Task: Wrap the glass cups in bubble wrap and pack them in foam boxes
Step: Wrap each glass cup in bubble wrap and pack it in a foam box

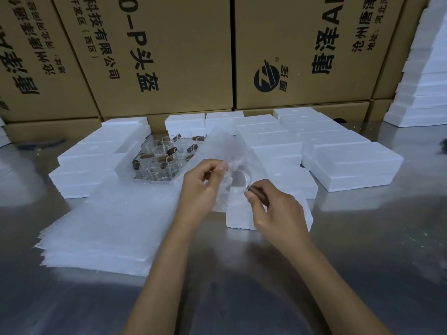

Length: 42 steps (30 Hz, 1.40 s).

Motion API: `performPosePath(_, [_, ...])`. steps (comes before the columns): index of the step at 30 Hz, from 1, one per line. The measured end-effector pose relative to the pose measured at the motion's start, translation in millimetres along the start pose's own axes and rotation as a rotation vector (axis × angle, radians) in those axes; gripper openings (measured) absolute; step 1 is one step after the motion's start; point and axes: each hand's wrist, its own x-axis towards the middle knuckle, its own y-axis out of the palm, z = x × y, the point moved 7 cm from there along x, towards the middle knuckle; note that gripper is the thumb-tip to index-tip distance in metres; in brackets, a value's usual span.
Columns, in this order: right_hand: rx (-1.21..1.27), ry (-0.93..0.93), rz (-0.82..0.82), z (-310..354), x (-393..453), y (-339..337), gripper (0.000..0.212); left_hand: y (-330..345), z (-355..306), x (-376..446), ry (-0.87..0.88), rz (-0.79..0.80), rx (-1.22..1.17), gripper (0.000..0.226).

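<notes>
The left hand (202, 182) pinches a sheet of bubble wrap (225, 151) between thumb and curled fingers, holding it up over the middle of the steel table (362, 238). The right hand (273, 209) grips the brown handle of a glass cup (238, 181), whose bowl lies against the sheet just above an open foam box (242, 213). The cup looks only partly covered, so the wrapping seems barely begun.

To the left lies a stack of bubble wrap sheets (108, 226); further off, a tray of bare cups (164, 158) sits among closed foam boxes (350, 163), with cardboard cartons (302, 56) behind.

The likeliest trouble is the slick sheet sliding off the glass while it is rolled (the hold is on the handle alone), leaving the rim exposed in the box. A loose wrap may also bunch and keep the cup from seating, and a slip here would knock glass on steel.
</notes>
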Motion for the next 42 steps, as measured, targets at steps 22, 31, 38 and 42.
performPosePath(22, [1.131,0.437,0.139,-9,13,0,0.023,-15,-7,-9,-0.01,-0.269,-0.143,0.01])
performPosePath(31, [1.0,0.36,0.384,-8,4,9,0.025,4,15,-1,-0.173,0.094,-0.187,0.085])
performPosePath(38, [0.957,0.408,0.355,-3,1,10,0.032,39,25,-15,-0.351,0.222,-0.407,0.084])
performPosePath(42, [1.0,0.377,0.412,6,0,12,0.032,44,26,-20,-0.431,0.244,-0.495,0.084])
